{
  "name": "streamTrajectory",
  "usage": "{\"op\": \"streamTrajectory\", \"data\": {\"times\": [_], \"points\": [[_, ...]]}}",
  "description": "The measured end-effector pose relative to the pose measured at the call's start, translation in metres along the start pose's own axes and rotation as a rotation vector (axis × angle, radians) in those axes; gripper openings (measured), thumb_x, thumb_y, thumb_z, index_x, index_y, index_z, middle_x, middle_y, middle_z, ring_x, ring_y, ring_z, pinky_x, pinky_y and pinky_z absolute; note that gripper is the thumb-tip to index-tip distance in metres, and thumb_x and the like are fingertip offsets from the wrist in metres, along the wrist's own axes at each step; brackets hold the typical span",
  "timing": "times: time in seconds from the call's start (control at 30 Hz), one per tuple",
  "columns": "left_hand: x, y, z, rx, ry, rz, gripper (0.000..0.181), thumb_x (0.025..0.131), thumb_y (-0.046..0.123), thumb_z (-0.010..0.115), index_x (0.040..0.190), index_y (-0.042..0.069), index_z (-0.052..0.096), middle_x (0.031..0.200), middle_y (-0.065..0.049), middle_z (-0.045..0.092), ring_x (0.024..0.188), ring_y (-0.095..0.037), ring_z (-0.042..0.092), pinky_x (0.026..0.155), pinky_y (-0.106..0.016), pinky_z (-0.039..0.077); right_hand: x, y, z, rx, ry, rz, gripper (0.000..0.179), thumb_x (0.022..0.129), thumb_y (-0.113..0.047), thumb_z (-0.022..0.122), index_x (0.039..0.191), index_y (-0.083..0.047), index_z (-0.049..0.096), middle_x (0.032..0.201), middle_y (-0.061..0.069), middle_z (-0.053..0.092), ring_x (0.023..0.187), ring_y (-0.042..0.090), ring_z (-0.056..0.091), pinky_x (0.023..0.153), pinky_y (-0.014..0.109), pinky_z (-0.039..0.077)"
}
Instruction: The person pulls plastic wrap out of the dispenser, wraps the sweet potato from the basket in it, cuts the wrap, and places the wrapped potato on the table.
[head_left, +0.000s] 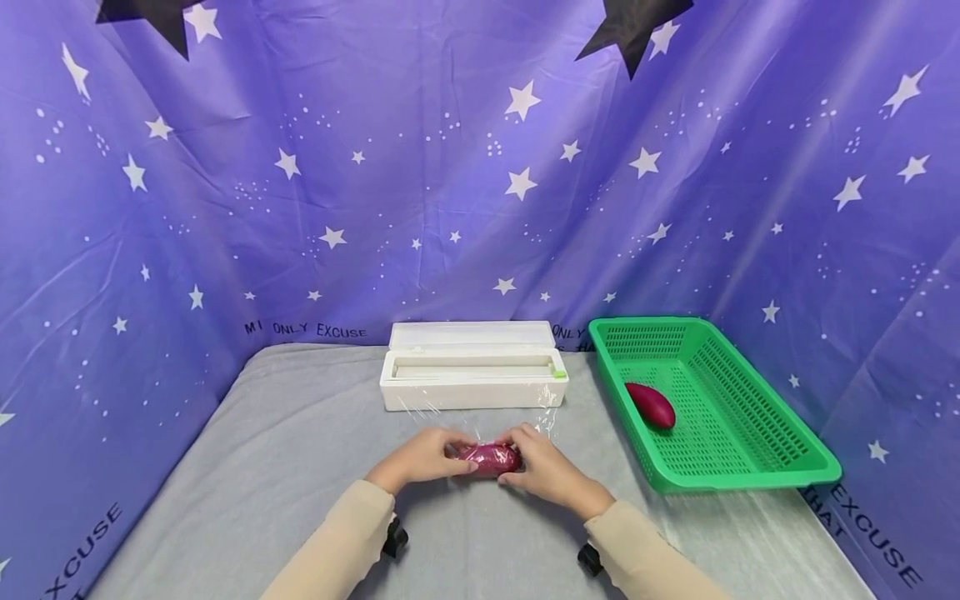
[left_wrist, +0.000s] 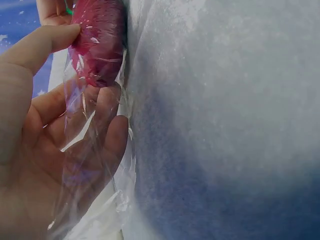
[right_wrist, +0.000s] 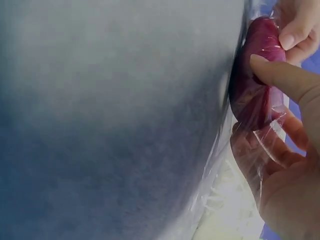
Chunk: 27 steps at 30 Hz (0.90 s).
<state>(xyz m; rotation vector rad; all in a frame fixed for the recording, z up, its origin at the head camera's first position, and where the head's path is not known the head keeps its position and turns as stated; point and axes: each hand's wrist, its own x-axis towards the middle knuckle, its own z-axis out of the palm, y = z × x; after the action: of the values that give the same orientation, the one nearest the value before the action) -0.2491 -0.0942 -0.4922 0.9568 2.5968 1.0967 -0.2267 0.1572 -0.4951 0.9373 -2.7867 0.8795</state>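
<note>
the purple-red vegetable (head_left: 489, 458) lies at the lower centre of the head view, on the grey cloth-covered table (head_left: 262, 442), covered by clear film (left_wrist: 80, 135). the left hand (head_left: 429, 455) grips its left end: the thumb presses on the near side, and the fingers reach round the far side with film lying over them. the right hand (head_left: 546, 468) grips the right end in the same manner, thumb on the near face, fingers bent behind. both hands are clamped on the vegetable; a gap separates the two thumbs.

in the middle of the frame, just beyond the hands, stands a white box (head_left: 472, 395) with its lid (head_left: 472, 336) raised and a small green part (head_left: 559, 374) at its right end. film glints between box and hands. at right of frame, a green basket (head_left: 750, 481) contains a second purple-red vegetable (head_left: 651, 407), resting near its left wall. a purple star-printed curtain (head_left: 420, 200) fills the upper frame. beige sleeves (head_left: 337, 533) enter at the bottom.
</note>
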Motion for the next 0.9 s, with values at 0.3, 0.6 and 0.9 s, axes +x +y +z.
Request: {"op": "streamTrajectory", "data": {"times": [0.3,0.6,0.9], "points": [[0.003,-0.007,-0.003,-0.175,0.009,-0.096,0.033,0.094,0.029,0.071,0.116,0.006,0.068,0.091,-0.003,0.072,0.068,-0.014,0.065,0.065,-0.030,0.051,0.015,0.010,-0.012,0.104,-0.101,0.013,0.038,0.083,-0.019,0.083,0.112,-0.007,0.061,0.103,0.001,0.065,0.090,0.014,0.062,0.077,0.032,0.054],[0.007,-0.009,-0.004,-0.099,0.045,-0.132,0.034,0.098,0.039,0.062,0.113,0.010,0.071,0.076,0.005,0.066,0.064,-0.011,0.062,0.065,-0.031,0.050,0.030,0.020,-0.022,0.168,-0.207,0.058,0.035,0.087,-0.025,0.079,0.113,-0.005,0.066,0.101,0.002,0.068,0.089,0.016,0.064,0.076,0.029,0.053],[0.009,-0.007,-0.005,0.064,0.082,-0.130,0.033,0.104,0.039,0.052,0.113,0.013,0.070,0.092,0.000,0.069,0.086,-0.020,0.066,0.085,-0.045,0.052,0.042,0.024,-0.029,0.217,-0.265,0.097,0.032,0.087,-0.029,0.077,0.112,-0.010,0.071,0.099,-0.002,0.068,0.087,0.013,0.060,0.078,0.036,0.051]]}}
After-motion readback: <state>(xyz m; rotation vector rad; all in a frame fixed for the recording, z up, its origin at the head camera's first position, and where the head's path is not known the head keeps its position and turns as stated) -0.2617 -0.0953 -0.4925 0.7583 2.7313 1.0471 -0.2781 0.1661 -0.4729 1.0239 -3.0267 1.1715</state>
